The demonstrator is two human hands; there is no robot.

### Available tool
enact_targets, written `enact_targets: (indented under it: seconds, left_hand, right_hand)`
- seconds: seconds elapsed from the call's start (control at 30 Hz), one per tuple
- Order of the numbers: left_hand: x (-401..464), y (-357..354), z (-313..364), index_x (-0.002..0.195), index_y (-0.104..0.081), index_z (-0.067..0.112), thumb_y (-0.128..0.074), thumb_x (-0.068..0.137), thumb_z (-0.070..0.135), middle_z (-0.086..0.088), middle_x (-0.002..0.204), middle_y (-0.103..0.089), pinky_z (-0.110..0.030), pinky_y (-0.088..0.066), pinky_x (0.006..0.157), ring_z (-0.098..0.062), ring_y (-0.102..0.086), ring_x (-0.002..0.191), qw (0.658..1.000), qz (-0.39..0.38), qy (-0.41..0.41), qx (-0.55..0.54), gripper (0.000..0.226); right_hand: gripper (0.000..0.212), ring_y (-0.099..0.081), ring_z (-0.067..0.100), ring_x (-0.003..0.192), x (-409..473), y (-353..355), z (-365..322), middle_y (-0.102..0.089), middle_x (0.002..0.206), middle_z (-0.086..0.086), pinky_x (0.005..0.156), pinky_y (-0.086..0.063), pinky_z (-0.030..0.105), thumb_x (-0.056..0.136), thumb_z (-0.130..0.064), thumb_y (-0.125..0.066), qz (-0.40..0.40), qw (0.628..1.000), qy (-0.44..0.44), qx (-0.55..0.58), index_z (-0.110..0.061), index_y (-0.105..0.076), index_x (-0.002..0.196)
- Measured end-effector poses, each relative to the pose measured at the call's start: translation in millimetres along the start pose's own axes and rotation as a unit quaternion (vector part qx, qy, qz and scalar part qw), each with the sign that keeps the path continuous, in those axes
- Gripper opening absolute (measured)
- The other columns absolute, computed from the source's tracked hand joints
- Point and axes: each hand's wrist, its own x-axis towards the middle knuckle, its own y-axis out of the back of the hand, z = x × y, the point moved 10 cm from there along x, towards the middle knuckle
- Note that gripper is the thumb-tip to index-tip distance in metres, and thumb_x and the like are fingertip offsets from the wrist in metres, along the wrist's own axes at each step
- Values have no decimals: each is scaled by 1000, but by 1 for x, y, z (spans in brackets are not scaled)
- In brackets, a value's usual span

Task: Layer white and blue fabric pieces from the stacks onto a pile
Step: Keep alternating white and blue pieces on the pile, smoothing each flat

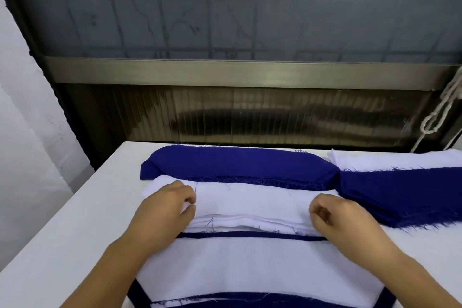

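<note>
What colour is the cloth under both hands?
White; the fabric piece both hands pinch shows plainly in the head view.

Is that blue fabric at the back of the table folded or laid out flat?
Folded. The blue fabric bulges like a thick bundle, its left end rounded and tucked under, with frayed edges gathered along its near side.

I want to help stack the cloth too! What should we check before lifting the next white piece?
1. Left hand pinches the white stack's edge: ok.
2. Right hand has a hold on the same edge: cannot tell, its curled fingers hide the contact.
3. Only one layer picked up: cannot tell.
4. Pile near the person has white on top: not ok if white comes next.
5. Blue stack behind lies out of the way: ok.
</note>
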Motion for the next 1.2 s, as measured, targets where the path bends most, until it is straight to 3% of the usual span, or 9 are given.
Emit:
enact_targets:
  seconds: [0.07, 0.17, 0.27, 0.37, 0.53, 0.7, 0.9, 1.07, 1.2]
  left_hand:
    - [23, -4, 10, 103, -62, 33, -57, 93, 28, 19, 108, -56, -18, -46, 74, -2, -55, 87, 1000, 8, 2, -16, 12]
    - [55, -10, 21, 130, -56, 25, -56, 95, 22, 12, 131, -53, -20, -45, 91, -8, -54, 112, 999, 24, -7, -32, 35]
    - [78, -26, 22, 147, -39, 19, -52, 98, 21, 5, 152, -38, -24, -30, 110, -13, -36, 138, 999, 8, 0, -37, 50]
    - [83, -41, 12, 150, -32, 19, -47, 101, 24, 4, 158, -27, -25, -17, 117, -12, -23, 145, 999, 7, 14, -31, 52]
    - [82, -42, 3, 144, -45, 22, -43, 103, 23, 9, 152, -38, -20, -21, 114, -8, -30, 141, 999, 42, -13, -17, 41]
    - [81, -35, 4, 136, -55, 25, -43, 103, 23, 13, 145, -47, -14, -27, 107, -5, -40, 134, 996, 87, -21, -12, 35]
    - [75, -24, 9, 113, -72, 18, -55, 97, 17, 7, 115, -68, -19, -45, 83, -11, -63, 103, 991, 133, -4, -21, 23]
    - [71, -20, 7, 104, -73, 19, -56, 96, 18, 8, 103, -69, -18, -47, 72, -9, -62, 89, 988, 148, 14, -35, 18]
    - [69, -17, 9, 102, -73, 19, -54, 96, 17, 7, 100, -69, -23, -51, 73, -10, -62, 86, 988, 151, 14, -36, 19]
  right_hand:
    - [7, -50, -5, 69, 28, -1, -12, -52, 85, -21, 60, -40, 14, 92, -28, -57, 28, 999, 24, -6, -34, -55, 96]
    - [24, -53, 1, 92, 69, -1, -17, -53, 108, -16, 73, -47, 20, 92, -25, -59, 66, 997, 39, 7, -29, -57, 116]
    - [41, -50, 12, 117, 96, -8, -7, -50, 131, -10, 90, -46, 26, 90, -19, -61, 65, 996, 11, 51, -25, -51, 130]
    - [42, -52, 13, 117, 99, -22, 6, -51, 134, -9, 94, -45, 26, 89, -20, -60, 73, 995, -6, 74, -23, -52, 130]
    - [23, -57, 9, 106, 94, -25, 12, -58, 125, -13, 84, -47, 24, 96, -21, -54, 121, 989, 15, 85, -22, -60, 118]
    - [23, -60, 12, 106, 94, -22, 13, -63, 121, -9, 85, -48, 23, 100, -17, -48, 147, 986, 13, 79, -17, -67, 114]
    - [16, -61, 9, 90, 91, -17, 15, -66, 105, -10, 73, -49, 23, 97, -15, -54, 185, 980, 7, 71, -17, -69, 104]
    - [12, -61, 11, 85, 87, -11, 11, -67, 98, -9, 71, -52, 28, 94, -13, -59, 202, 977, 10, 67, -16, -70, 99]
    - [10, -59, 11, 81, 88, -11, 9, -64, 93, -9, 67, -52, 32, 94, -14, -59, 197, 979, 4, 56, -18, -68, 94]
